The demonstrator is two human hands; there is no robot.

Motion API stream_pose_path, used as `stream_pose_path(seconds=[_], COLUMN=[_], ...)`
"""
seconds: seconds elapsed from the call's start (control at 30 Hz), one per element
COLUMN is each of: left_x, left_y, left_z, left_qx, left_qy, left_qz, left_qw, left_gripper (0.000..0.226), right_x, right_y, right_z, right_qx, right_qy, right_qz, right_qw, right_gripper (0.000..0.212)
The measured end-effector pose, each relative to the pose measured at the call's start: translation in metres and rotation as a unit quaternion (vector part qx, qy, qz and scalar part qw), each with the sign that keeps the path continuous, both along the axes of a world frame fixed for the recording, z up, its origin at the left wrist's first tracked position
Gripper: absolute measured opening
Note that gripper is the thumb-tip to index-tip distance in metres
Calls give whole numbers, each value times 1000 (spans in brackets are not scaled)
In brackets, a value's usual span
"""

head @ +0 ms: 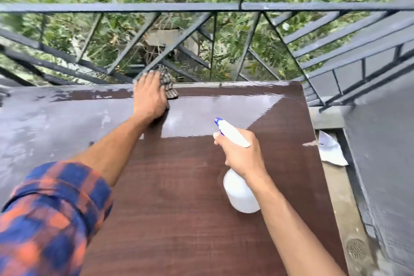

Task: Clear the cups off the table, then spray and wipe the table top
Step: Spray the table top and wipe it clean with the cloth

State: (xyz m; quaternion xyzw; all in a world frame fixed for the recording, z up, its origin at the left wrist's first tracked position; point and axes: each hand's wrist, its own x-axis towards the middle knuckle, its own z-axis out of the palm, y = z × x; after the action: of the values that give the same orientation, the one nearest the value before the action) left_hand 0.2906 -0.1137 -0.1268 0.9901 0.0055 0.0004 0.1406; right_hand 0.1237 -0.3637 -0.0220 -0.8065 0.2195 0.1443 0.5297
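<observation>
I see the spray bottle (240, 190) over the right part of the table (179, 219). Its long axis is tilted, with the base toward me and the nozzle aimed far and left. My right hand (242, 154) grips its neck, and the forearm reaches in from the near right. My left hand (149, 96) lies flat, fingers straight, pressing the cloth (168, 84) on the table's far edge, just beside the railing (121, 8), arm stretched out.

We see a dark checked cloth (168, 84) bunched at the far edge of the brown wood-grain surface (179, 186), glossy-wet there; a white spray bottle (240, 192), blue-nozzled, is upright over its right part.
</observation>
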Motion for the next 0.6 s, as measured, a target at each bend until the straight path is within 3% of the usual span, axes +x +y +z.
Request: stream_pose_path(seconds=[0.17,0.4,0.5,0.6], left_x=[-23,-35,-50,-71], left_y=[87,39,-4,-66], left_z=[-3,-6,-5,-6], left_qx=[5,-54,-57,-61], left_qy=[7,-12,-19,-12], left_qz=[103,262,238,152], left_qw=[995,963,970,986], left_gripper=[57,61,61,60], right_x=[-5,-20,-28,-36], right_y=[43,29,7,-15], right_z=[3,-1,-4,-3], right_qx=[5,-15,-20,-26], right_qy=[1,8,14,12], right_qz=[60,52,26,-2], right_qw=[998,998,999,1000], right_gripper=[42,37,42,46])
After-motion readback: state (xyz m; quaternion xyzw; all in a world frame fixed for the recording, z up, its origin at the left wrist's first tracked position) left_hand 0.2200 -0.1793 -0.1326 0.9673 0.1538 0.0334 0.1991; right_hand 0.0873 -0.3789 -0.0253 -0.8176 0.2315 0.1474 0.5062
